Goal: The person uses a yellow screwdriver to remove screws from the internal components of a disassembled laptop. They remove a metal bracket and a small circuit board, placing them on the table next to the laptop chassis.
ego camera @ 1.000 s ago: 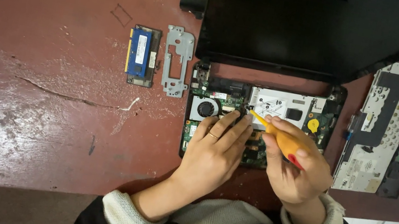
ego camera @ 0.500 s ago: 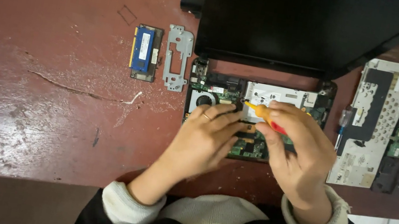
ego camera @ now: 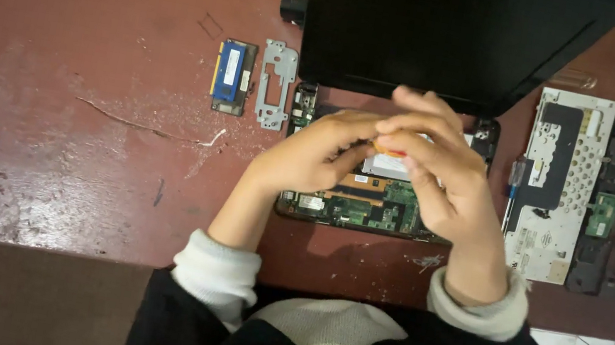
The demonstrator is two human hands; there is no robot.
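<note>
Head view: gutted laptop (ego camera: 369,204) (green board)

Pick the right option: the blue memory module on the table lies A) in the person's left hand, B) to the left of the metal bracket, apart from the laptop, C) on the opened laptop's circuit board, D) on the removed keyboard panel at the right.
B: the blue memory module lies flat on the red table, just left of the metal bracket and clear of the opened laptop and both hands.
</note>
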